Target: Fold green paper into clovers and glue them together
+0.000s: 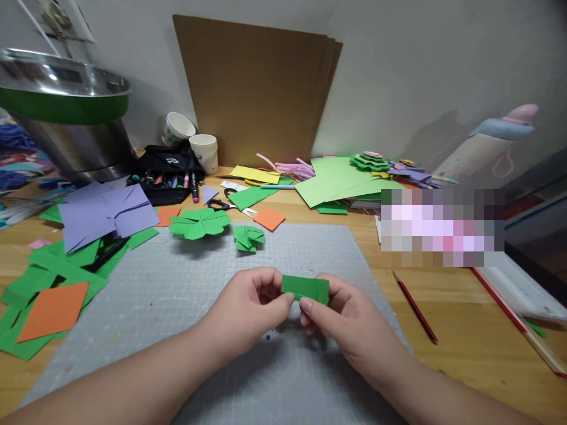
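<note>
Both of my hands pinch one small piece of folded green paper (305,287) above the grey cutting mat (177,319). My left hand (252,301) grips its left end between thumb and fingers. At the right end, my right hand (341,313) presses its thumb against the lower edge, with the other fingers behind. The paper is a narrow strip with a crease near its right side. Beyond it on the mat lie a small folded green paper shape (248,238) and a larger green paper flower (200,224).
Green scraps, an orange square (55,311) and a purple folded paper (108,215) lie at left. Behind the mat are scissors (225,205), a black pencil case (166,174) and paper cups (204,152). A pencil (415,308) rests at right.
</note>
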Demonstrator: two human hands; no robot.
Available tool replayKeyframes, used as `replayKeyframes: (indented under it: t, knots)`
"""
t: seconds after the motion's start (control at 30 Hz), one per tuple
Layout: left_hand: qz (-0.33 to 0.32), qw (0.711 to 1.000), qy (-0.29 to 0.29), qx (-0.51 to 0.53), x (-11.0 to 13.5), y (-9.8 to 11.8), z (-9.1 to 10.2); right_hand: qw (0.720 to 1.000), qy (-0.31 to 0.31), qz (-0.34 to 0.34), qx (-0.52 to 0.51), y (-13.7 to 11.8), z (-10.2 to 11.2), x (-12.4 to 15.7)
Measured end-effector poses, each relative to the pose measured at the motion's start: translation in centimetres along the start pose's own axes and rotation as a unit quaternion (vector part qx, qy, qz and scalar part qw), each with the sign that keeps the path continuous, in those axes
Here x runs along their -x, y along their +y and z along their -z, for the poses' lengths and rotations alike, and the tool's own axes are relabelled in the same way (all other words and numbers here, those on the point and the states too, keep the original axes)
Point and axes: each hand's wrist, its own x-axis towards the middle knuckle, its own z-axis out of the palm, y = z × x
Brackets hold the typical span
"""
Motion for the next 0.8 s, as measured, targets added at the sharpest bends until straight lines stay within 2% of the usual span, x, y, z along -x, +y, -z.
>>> replayKeyframes:
  t: [0.13, 0.23, 0.37, 0.5, 0.6, 0.63, 0.7, 0.8]
  knots:
    - [-0.009, 1.0, 0.007, -0.003, 0.2, 0.1, -0.1, 1.0, -0.013, 0.02, 0.013, 0.2, 0.0, 0.3]
    - [-0.017, 0.999, 0.035, -0.036, 0.4, 0.3, -0.3, 0.997, -0.032, 0.046, 0.052, 0.3, 0.1, 0.6]
    - [-0.012, 0.99, 0.085, -0.116, 0.8, 0.2, -0.6, 0.988, -0.013, 0.068, 0.139, 0.7, -0.2, 0.9]
    - [-0.051, 0.955, 0.138, -0.259, 1.3, 0.0, -0.8, 0.981, -0.002, 0.083, 0.177, 1.1, -0.7, 1.2]
    - [-0.103, 0.929, 0.149, -0.323, 1.8, 0.1, -0.8, 0.987, 0.023, 0.07, 0.145, 1.2, -0.8, 1.0]
    - [-0.117, 0.93, 0.14, -0.318, 1.9, 0.2, -0.8, 0.991, 0.033, 0.058, 0.119, 1.1, -0.7, 0.9]
    - [-0.133, 0.954, 0.099, -0.251, 1.9, 0.3, -0.8, 0.997, 0.043, 0.028, 0.052, 1.0, -0.5, 0.5]
    - [-0.079, 0.996, 0.012, -0.026, 1.3, 0.2, -0.5, 0.999, 0.038, -0.011, -0.033, 0.7, 0.0, 0.0]
